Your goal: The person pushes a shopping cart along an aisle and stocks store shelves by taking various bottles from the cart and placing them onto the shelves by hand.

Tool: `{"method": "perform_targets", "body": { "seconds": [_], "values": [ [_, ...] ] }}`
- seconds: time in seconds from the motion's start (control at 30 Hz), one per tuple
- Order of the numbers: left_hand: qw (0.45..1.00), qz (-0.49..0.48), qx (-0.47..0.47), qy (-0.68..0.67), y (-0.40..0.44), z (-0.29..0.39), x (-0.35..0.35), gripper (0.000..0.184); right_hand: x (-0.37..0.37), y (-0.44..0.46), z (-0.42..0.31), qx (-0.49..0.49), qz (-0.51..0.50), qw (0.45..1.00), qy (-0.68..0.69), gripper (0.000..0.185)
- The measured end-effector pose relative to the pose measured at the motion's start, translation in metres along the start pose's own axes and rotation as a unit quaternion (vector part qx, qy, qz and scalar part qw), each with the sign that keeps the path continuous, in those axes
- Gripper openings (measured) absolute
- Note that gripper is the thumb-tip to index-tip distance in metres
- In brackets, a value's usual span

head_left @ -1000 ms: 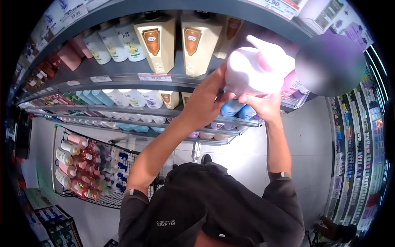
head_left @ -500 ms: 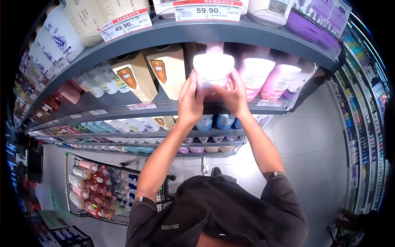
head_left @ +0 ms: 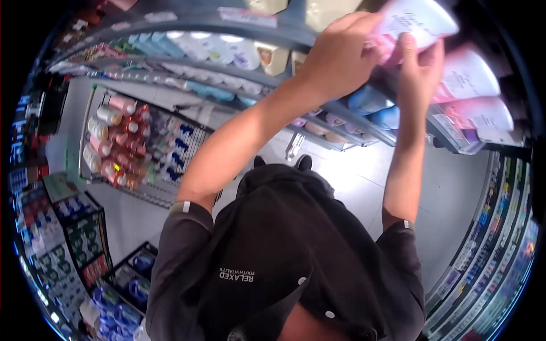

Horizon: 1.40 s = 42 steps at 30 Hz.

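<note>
A pink-and-white bottle (head_left: 420,21) is at the upper right, at the shelf front, with its upper part cut off by the view's edge. My left hand (head_left: 348,50) grips its left side, fingers curled round the lower edge. My right hand (head_left: 420,71) holds it from below and the right, with the thumb on the front. Both hands are closed on this one bottle. To the right of it, similar pink-and-white bottles (head_left: 467,74) stand on the shelf.
Left of me stands a shopping cart (head_left: 196,142) holding several pump bottles (head_left: 122,133). Lower shelves (head_left: 239,85) carry rows of bottles. Another stocked shelf (head_left: 483,238) curves along the right. Black crates (head_left: 128,273) with blue-purple goods are at the lower left.
The view has turned and tipped downward, so the shelf and both hands appear higher and further right. Both hands still hold the bottle, which now appears tilted.
</note>
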State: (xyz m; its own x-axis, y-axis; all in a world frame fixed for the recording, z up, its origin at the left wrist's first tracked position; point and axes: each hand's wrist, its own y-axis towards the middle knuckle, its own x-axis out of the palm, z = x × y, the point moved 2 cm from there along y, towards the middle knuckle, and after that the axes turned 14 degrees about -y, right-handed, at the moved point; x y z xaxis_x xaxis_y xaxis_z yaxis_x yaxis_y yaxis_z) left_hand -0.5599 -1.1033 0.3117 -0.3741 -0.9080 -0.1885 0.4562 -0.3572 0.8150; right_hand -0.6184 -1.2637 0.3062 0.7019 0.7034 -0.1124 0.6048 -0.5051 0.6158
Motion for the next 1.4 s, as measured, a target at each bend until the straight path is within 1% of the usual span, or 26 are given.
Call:
{"method": "perform_targets", "body": {
  "seconds": [0.03,0.07,0.1,0.13,0.17,0.2,0.23,0.27,0.3,0.33,0.37,0.4,0.43,0.5,0.53,0.63,0.7,0.8,0.83,1.07,1.2,1.27,1.4],
  "values": [
    [0.999,-0.020,0.027,-0.020,-0.012,0.015,-0.022,0.040,0.003,-0.010,-0.017,0.029,0.012,0.997,-0.071,0.037],
    [0.997,-0.067,-0.008,-0.029,-0.029,0.038,-0.051,0.036,-0.009,-0.022,-0.015,-0.009,-0.049,0.988,-0.143,0.042],
    [0.994,-0.086,0.014,-0.065,-0.056,0.044,-0.076,0.031,-0.011,-0.042,-0.018,-0.056,-0.025,0.977,-0.205,0.051],
    [0.989,-0.122,-0.058,-0.063,-0.090,0.054,-0.107,0.027,-0.004,-0.070,-0.027,-0.074,0.041,0.973,-0.216,0.060],
    [0.983,-0.101,-0.133,-0.070,-0.139,0.050,-0.134,0.021,-0.005,-0.092,-0.036,-0.107,0.021,0.963,-0.246,0.065],
    [0.943,-0.111,-0.314,-0.019,-0.211,0.045,-0.170,0.013,-0.007,-0.112,-0.043,-0.096,-0.006,0.957,-0.274,0.066],
    [0.882,-0.056,-0.467,0.016,-0.286,0.051,-0.199,0.011,-0.011,-0.137,-0.034,-0.098,-0.034,0.957,-0.272,0.066],
    [0.737,-0.051,-0.673,0.030,-0.371,0.067,-0.235,0.010,-0.012,-0.158,-0.026,-0.087,-0.079,0.956,-0.268,0.064],
    [0.595,-0.016,-0.803,-0.037,-0.450,0.100,-0.262,0.015,-0.014,-0.179,-0.015,-0.046,-0.125,0.948,-0.289,0.061],
    [0.479,0.062,-0.858,-0.176,-0.502,0.145,-0.271,0.017,-0.011,-0.192,-0.010,-0.009,-0.181,0.931,-0.317,0.059],
    [0.212,0.286,-0.891,-0.281,-0.563,0.182,-0.269,0.022,-0.011,-0.209,0.000,0.006,-0.215,0.932,-0.291,0.057],
    [0.238,0.269,-0.868,-0.342,-0.567,0.212,-0.253,0.028,-0.008,-0.221,0.005,0.021,-0.236,0.927,-0.291,0.051],
    [0.244,0.260,-0.858,-0.368,-0.566,0.234,-0.238,0.028,-0.006,-0.232,0.010,0.051,-0.253,0.924,-0.284,0.048],
    [0.255,0.218,-0.878,-0.341,-0.561,0.258,-0.221,0.028,0.001,-0.247,0.015,0.099,-0.280,0.918,-0.263,0.043],
    [0.271,0.191,-0.888,-0.318,-0.554,0.265,-0.217,0.028,0.004,-0.252,0.016,0.118,-0.293,0.915,-0.250,0.041],
    [0.308,0.121,-0.908,-0.259,-0.533,0.271,-0.220,0.028,0.008,-0.258,0.019,0.124,-0.309,0.915,-0.228,0.037],
    [0.332,0.077,-0.913,-0.224,-0.521,0.270,-0.225,0.028,0.013,-0.253,0.018,0.138,-0.308,0.919,-0.204,0.035],
    [0.364,0.012,-0.914,-0.177,-0.506,0.264,-0.232,0.028,0.009,-0.256,0.025,0.124,-0.293,0.923,-0.214,0.034],
    [0.375,-0.010,-0.912,-0.164,-0.501,0.260,-0.234,0.028,0.007,-0.254,0.024,0.147,-0.303,0.917,-0.212,0.035],
    [0.439,-0.184,-0.877,-0.070,-0.475,0.208,-0.242,0.028,-0.001,-0.259,0.030,0.150,-0.278,0.925,-0.211,0.033],
    [0.464,-0.285,-0.838,-0.011,-0.456,0.187,-0.237,0.028,0.000,-0.260,0.033,0.164,-0.295,0.920,-0.200,0.035],
    [0.477,-0.342,-0.810,0.019,-0.446,0.182,-0.235,0.028,0.002,-0.259,0.033,0.138,-0.292,0.924,-0.205,0.035],
    [0.496,-0.465,-0.728,0.087,-0.415,0.187,-0.229,0.028,0.007,-0.258,0.037,0.122,-0.304,0.920,-0.214,0.035]
  ]
}}
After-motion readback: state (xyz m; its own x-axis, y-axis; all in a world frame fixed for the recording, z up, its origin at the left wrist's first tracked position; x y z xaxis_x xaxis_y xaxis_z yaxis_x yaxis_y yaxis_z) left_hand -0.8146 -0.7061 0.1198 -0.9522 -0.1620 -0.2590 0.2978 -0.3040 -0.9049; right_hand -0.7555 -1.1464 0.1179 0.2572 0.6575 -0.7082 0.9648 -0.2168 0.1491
